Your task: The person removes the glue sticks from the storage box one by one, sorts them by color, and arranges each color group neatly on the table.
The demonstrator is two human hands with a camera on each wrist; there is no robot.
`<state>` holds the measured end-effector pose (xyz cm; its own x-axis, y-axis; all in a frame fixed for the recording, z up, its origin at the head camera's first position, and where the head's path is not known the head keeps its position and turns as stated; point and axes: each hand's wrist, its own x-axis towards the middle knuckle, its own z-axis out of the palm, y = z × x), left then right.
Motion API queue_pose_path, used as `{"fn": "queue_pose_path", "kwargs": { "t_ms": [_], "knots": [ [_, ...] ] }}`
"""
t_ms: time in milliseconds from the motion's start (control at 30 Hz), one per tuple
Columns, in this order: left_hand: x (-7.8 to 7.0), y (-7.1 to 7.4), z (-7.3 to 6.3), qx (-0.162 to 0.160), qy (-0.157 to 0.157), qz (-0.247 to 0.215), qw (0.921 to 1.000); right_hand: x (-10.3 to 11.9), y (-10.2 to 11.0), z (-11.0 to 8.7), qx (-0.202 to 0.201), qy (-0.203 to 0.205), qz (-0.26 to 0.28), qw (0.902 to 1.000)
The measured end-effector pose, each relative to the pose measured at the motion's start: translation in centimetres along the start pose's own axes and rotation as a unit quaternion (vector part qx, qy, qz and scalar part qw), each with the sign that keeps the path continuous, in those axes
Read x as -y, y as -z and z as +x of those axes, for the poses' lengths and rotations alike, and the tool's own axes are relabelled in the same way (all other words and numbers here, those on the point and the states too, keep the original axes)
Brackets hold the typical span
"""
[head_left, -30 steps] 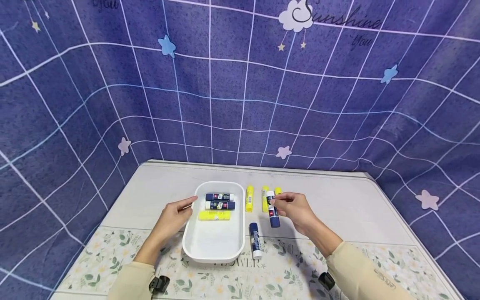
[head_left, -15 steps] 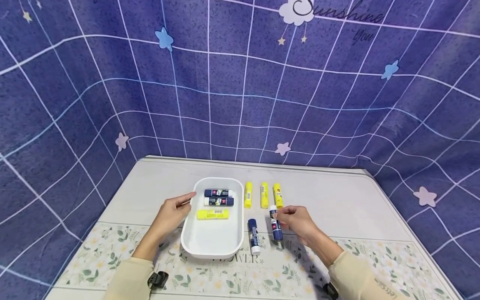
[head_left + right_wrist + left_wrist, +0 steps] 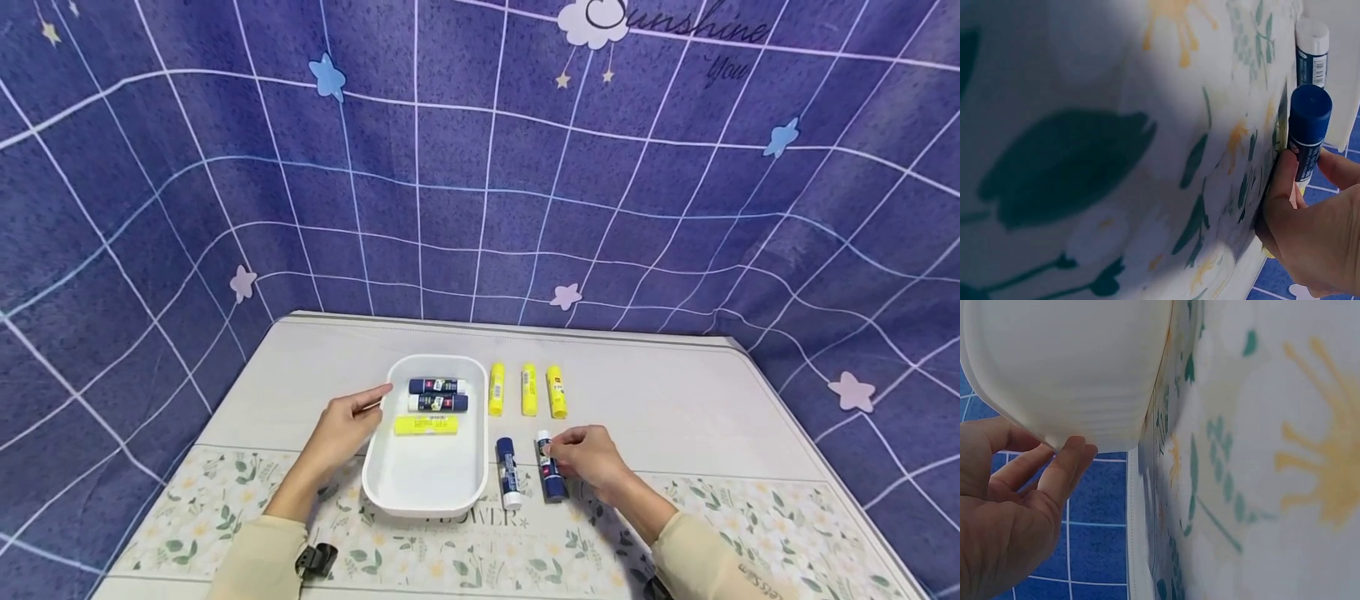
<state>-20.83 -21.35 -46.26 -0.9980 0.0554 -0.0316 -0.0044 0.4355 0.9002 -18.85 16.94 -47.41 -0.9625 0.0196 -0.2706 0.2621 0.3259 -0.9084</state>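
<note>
My right hand [image 3: 596, 457] pinches a navy glue stick [image 3: 551, 483] by its white end, low over the table's floral band. In the right wrist view its blue cap [image 3: 1310, 115] points toward the camera, between thumb and fingers. Just left of it lies a second navy glue stick [image 3: 508, 468], white end toward me. My left hand [image 3: 342, 432] grips the left rim of a white tray [image 3: 426, 479], fingertips against the tray's side in the left wrist view. Two navy glue sticks [image 3: 438, 403] and a yellow glue stick [image 3: 426, 425] lie crosswise in the tray's far half.
Beyond the navy sticks, three yellow glue sticks stand in a row lengthwise: one [image 3: 497, 389] beside the tray, another [image 3: 529, 389] in the middle, the last [image 3: 557, 392] at right. A purple gridded curtain [image 3: 450, 217] rises behind the table's far edge.
My right hand has moved toward me with the navy glue stick, away from the yellow row, lowering it to the right of the other navy stick. My left hand stays on the tray.
</note>
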Motion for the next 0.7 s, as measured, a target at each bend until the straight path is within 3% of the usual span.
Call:
{"fn": "queue_pose_path", "kwargs": {
  "t_ms": [300, 700],
  "knots": [
    [-0.09, -0.10, -0.06, -0.003, -0.001, 0.003, 1.0000, 0.30, -0.51, -0.26, -0.020, 0.017, -0.053, 0.9982],
    [-0.09, -0.25, -0.08, -0.003, -0.009, 0.006, 0.9999, 0.18, -0.45, -0.19, -0.019, 0.020, -0.075, 0.9968]
  ]
}}
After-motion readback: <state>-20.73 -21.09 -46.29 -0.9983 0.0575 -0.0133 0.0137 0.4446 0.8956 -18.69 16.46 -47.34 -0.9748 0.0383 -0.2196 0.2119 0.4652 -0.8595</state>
